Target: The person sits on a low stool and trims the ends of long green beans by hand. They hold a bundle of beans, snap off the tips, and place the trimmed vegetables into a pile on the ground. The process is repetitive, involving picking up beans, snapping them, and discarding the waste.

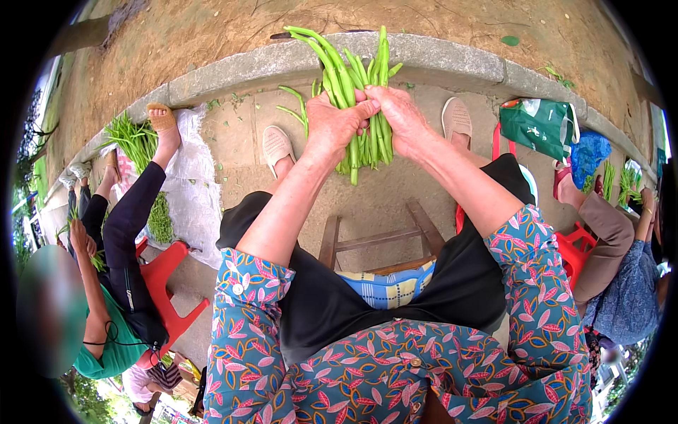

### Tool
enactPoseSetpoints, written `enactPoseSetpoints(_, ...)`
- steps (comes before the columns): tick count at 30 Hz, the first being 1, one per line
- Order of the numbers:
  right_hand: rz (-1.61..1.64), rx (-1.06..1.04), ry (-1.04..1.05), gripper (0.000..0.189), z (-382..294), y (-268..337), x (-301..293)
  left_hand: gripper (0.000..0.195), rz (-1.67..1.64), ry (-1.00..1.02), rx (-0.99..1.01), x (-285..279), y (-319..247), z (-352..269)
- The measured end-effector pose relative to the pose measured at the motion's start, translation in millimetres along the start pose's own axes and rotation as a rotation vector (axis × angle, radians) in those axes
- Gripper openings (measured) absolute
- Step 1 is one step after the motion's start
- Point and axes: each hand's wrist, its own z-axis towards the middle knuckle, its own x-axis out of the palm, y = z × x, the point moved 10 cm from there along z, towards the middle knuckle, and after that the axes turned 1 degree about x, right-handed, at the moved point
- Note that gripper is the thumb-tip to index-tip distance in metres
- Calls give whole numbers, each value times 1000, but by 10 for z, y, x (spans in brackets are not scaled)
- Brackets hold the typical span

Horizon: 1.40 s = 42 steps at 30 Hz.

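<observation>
Both my hands meet around a bundle of bright green vegetable stalks [344,82] above the pavement, at the top middle of the head view. The thumb of my left hand [332,119] lies across the front of the bundle and reaches my right hand. My right hand [394,114] closes on the right part, its fingertips pinched near the left thumb. The stalks stick out above and below the hands. A few thinner stalks [303,106] show left of my left hand; whether they belong to the bundle I cannot tell. The palms and some fingers are hidden.
A stone kerb [228,82] curves beyond my feet. On the left, a person sits on a red plastic stool [164,291] by a white woven sheet [193,185] and heaped green stalks [135,140]. At right are a green bag [537,127], a blue plastic bag [588,151] and another seated person.
</observation>
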Motion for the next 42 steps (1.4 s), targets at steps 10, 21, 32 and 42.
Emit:
enactPoseSetpoints(10,-1,-1,33,16,11,21,12,16,32,51,23,67,-55,-28)
enactPoseSetpoints(21,27,-7,-64,11,83,206,-225,37,-85,117,-50,73,-74,-11)
enactPoseSetpoints(32,30,-74,27,14,-19,296,-80,30,-440,133,-195,86,54,48)
enactPoseSetpoints(42,-110,-150,118,17,-41,255,52,30,-291,146,-147,30,65,59)
